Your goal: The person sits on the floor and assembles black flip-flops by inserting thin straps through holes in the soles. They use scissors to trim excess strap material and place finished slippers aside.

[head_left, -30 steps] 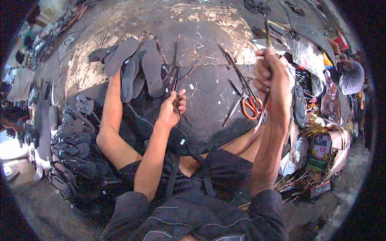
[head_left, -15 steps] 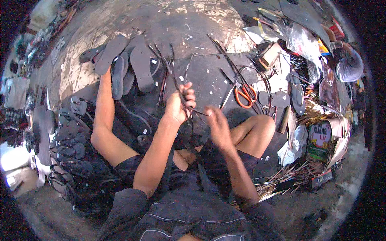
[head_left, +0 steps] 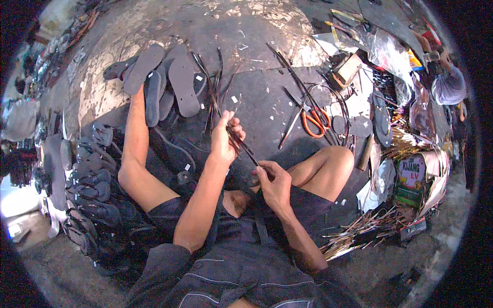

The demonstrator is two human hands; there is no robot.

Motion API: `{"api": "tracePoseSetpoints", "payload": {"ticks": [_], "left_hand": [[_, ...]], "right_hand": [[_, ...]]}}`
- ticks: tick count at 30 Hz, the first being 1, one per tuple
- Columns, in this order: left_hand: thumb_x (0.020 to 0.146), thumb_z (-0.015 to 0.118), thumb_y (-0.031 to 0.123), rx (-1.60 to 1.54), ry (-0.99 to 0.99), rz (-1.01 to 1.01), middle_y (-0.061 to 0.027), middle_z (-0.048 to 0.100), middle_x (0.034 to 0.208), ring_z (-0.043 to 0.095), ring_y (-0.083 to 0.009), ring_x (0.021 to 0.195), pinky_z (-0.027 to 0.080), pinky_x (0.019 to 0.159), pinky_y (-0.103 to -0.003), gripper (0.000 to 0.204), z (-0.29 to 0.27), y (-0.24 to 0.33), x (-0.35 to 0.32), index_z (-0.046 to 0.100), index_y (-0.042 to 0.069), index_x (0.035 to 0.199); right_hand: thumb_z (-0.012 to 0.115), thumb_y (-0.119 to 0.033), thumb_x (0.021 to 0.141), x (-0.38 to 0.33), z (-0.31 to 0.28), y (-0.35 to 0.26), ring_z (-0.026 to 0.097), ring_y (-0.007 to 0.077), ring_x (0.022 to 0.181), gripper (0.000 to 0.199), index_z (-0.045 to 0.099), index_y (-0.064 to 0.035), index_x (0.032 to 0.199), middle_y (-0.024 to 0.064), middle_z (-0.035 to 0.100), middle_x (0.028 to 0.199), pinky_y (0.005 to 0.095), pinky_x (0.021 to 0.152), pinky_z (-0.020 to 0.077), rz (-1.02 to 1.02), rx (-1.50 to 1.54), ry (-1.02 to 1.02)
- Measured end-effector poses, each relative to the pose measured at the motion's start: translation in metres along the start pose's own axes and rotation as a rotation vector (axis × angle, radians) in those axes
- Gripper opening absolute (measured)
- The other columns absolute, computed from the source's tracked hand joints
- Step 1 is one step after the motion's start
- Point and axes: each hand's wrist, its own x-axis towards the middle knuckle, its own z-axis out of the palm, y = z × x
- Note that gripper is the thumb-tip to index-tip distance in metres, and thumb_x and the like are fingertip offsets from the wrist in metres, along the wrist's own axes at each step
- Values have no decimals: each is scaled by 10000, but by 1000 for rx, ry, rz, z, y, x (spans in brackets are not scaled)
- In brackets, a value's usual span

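Thin black strips run in a bundle between my hands. My left hand is closed around the bundle, and strip ends stick out beyond it toward the far side. Lower and to the right, my right hand pinches the near ends of the strips between thumb and fingers. To the right of my hands lies a pair of scissors with orange handles. Dark flat sandal soles lie at the far left, by my outstretched lower leg.
Several sandals are piled along my left side. On my right are a wooden block, a tin, a heap of thin strips and plastic bags. More long black strips lie on the dark floor near the scissors.
My right hand has drawn nearer to me and now pinches the strips' near ends. My left hand keeps its hold in about the same place, the bundle now slanting down to the right.
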Motion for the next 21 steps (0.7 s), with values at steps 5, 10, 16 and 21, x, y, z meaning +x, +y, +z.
{"api": "tracePoseSetpoints", "payload": {"ticks": [5, 10, 16, 21], "left_hand": [[1133, 469, 420, -87, -84, -57, 29, 441, 734, 360, -93, 555, 367, 519, -265, 370, 9, -14, -20, 590, 75, 1190], [1146, 351, 501, -165, -114, -19, 19, 442, 757, 381, -98, 583, 369, 525, -263, 499, 17, -15, -26, 615, 80, 1194], [1130, 464, 447, 86, 20, -118, 35, 554, 788, 477, -91, 625, 461, 571, -274, 415, 26, -39, -63, 669, 112, 1263], [1138, 478, 364, 279, -14, -151, 67, 483, 727, 431, -46, 543, 331, 435, -212, 323, 17, -9, -80, 625, 80, 1186]], "right_hand": [[625, -139, 1058, 11, 13, -15, 689, 164, 872, 230, 680, 27, 1209, 107, 740, 1008, 312, 770, 548, -211, -90, 153], [532, -201, 1047, 16, 22, -12, 553, 318, 1269, 420, 539, 48, 1385, 196, 577, 1353, 429, 1121, 420, -517, 105, 356], [523, -293, 1064, 53, 40, -29, 506, 336, 1312, 502, 480, 35, 1441, 222, 519, 1417, 458, 1127, 391, -688, -3, 371], [517, -464, 1094, 50, 35, -48, 616, 237, 1059, 550, 541, 13, 1369, 120, 636, 1149, 377, 939, 480, -19, 471, -14]]}}
